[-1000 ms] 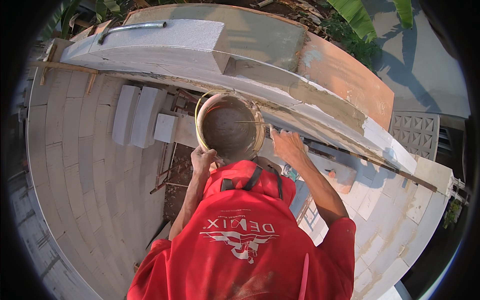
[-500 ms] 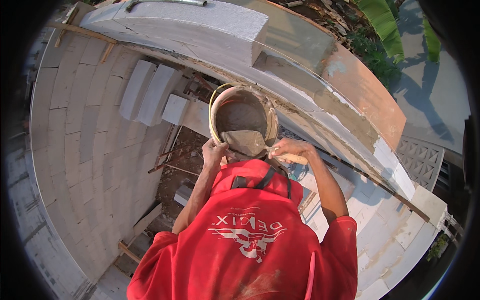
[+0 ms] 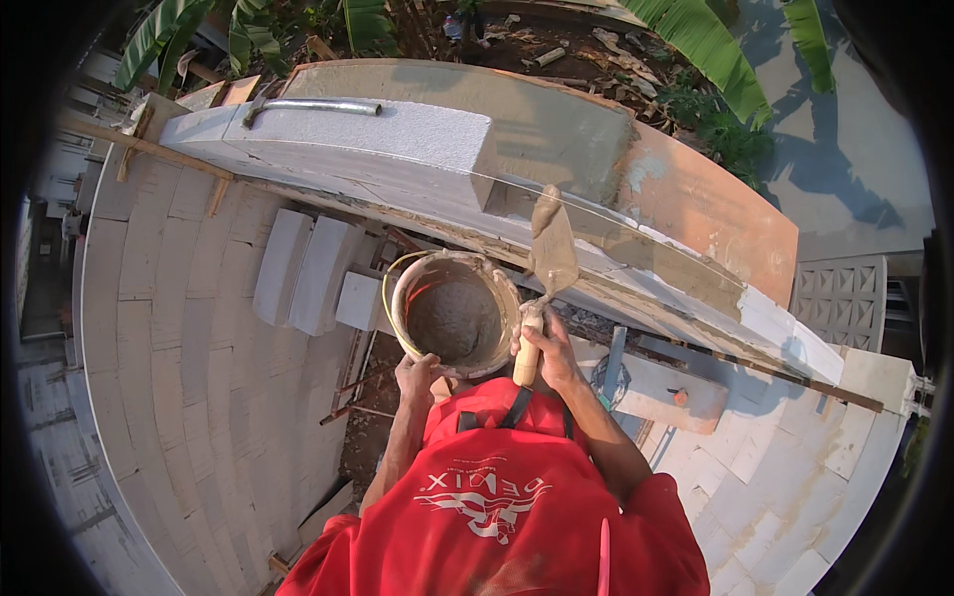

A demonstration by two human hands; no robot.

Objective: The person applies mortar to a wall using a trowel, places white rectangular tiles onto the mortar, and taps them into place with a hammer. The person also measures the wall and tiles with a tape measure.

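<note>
My left hand [image 3: 415,373] grips the near-left rim of a round bucket [image 3: 405,320], which holds grey wet mortar [image 3: 452,316] and has a yellow handle. My right hand [image 3: 547,348] is closed on the wooden handle of a mortar-smeared trowel [image 3: 554,238]. The trowel is raised just right of the bucket, blade pointing away from me over the white block wall [image 3: 388,149]. Part of that wall's top has a grey mortar layer [image 3: 696,260] beside a thin string.
A metal pipe [image 3: 333,105] lies on the wall. Several loose blocks [image 3: 323,268] sit below at left. A wooden batten [image 3: 149,149] crosses the left corner. Beyond the wall are a plastered slab [image 3: 437,89], banana leaves [image 3: 696,60] and debris. Steep block walls flank an opening below me.
The trowel has risen out of the bucket and now points upward toward the wall. The bucket sits lower in view, still held by my left hand.
</note>
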